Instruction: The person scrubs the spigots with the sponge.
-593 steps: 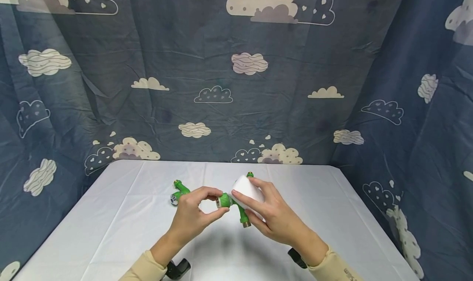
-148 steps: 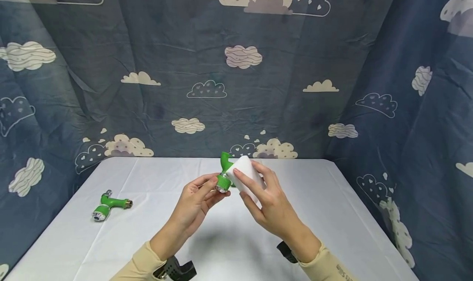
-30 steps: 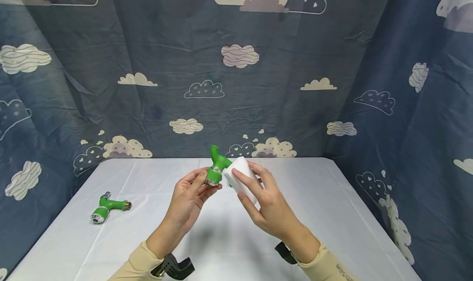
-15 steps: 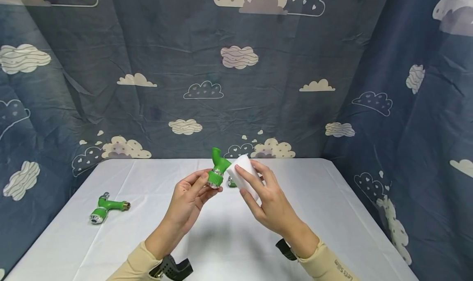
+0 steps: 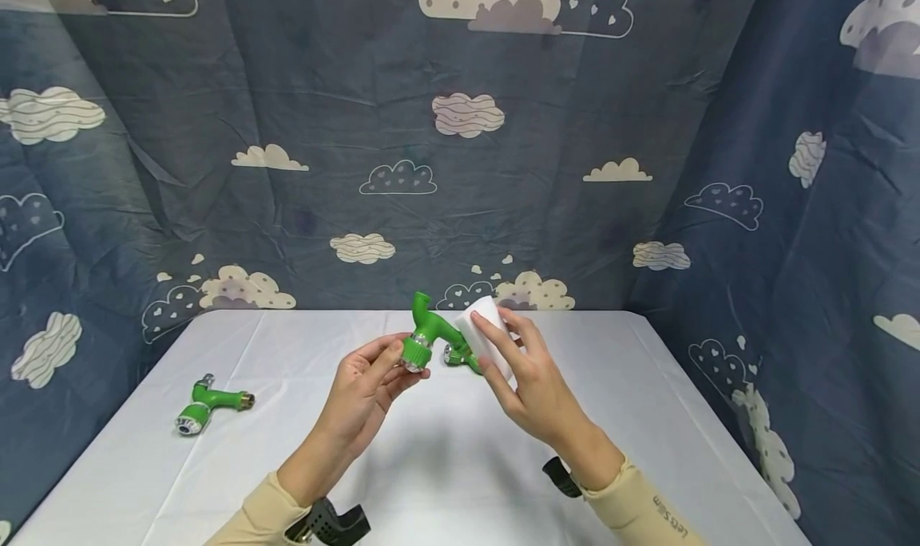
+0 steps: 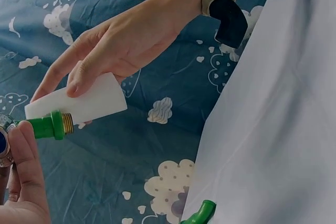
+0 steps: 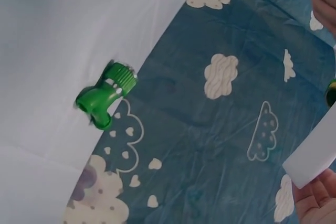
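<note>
My left hand [image 5: 359,394] pinches a green tap [image 5: 431,324] by its ribbed knob, up in the air above the table. The spout points upward. A brass threaded end of this tap [image 6: 67,123] shows in the left wrist view. My right hand [image 5: 535,382] grips a white sponge block [image 5: 480,322] between thumb and fingers. The sponge [image 6: 105,100] is right beside the tap's body, overlapping the threaded end in the left wrist view. Behind them a second green tap [image 7: 102,97] lies on the table, partly hidden by the sponge in the head view.
A third green tap [image 5: 208,401] with a brass threaded end lies on the left of the white-covered table [image 5: 287,490]. A dark blue cloud-print curtain [image 5: 323,91] hangs behind the table and along both sides. Black straps [image 5: 338,522] circle the wrists.
Over the last second the right hand and sponge slide away to the right, baring more of the held tap. Since 19.8 seconds ago, one tap has come to lie at the left.
</note>
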Action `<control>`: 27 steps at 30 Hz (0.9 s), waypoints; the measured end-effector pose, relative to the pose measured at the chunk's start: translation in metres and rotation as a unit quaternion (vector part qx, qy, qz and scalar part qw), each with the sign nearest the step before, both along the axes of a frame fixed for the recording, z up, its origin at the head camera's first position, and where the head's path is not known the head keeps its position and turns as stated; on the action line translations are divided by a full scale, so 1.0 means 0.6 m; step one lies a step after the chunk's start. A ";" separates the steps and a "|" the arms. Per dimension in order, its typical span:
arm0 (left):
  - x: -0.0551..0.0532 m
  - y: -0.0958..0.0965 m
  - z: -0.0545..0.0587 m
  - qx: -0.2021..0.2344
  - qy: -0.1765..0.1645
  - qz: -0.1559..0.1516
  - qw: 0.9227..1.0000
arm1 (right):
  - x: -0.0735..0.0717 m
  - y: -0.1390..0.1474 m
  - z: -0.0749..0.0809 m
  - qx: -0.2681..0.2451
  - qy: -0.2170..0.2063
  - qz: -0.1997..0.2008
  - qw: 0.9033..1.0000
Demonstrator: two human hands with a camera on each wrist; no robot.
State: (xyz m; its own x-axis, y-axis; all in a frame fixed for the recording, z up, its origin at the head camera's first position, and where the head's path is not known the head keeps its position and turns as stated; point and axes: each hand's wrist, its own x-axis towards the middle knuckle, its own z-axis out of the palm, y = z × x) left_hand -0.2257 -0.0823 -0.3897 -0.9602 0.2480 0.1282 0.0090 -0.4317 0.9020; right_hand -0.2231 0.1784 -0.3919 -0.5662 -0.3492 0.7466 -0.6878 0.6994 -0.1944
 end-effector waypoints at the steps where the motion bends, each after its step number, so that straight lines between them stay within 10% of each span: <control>1: 0.000 -0.002 -0.001 0.001 0.000 -0.001 1.000 | -0.002 0.002 -0.001 -0.001 -0.004 -0.002 1.000; 11: -0.005 -0.015 -0.008 -0.064 0.093 -0.006 0.994 | 0.007 0.017 0.018 -0.093 -0.092 0.009 0.991; 19: -0.006 -0.012 -0.010 -0.152 0.177 0.015 0.972 | 0.032 -0.019 0.046 -0.062 -0.055 0.099 0.992; 27: -0.005 -0.017 -0.009 -0.159 0.221 0.006 0.962 | 0.026 -0.017 0.043 -0.036 -0.036 0.085 0.995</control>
State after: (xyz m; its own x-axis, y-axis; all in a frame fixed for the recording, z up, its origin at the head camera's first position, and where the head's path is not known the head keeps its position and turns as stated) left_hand -0.2286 -0.0924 -0.3951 -0.8319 0.3321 0.4445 0.4258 -0.1316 0.8952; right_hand -0.2073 0.1681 -0.3663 -0.5568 -0.3916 0.7326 -0.7776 0.5557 -0.2940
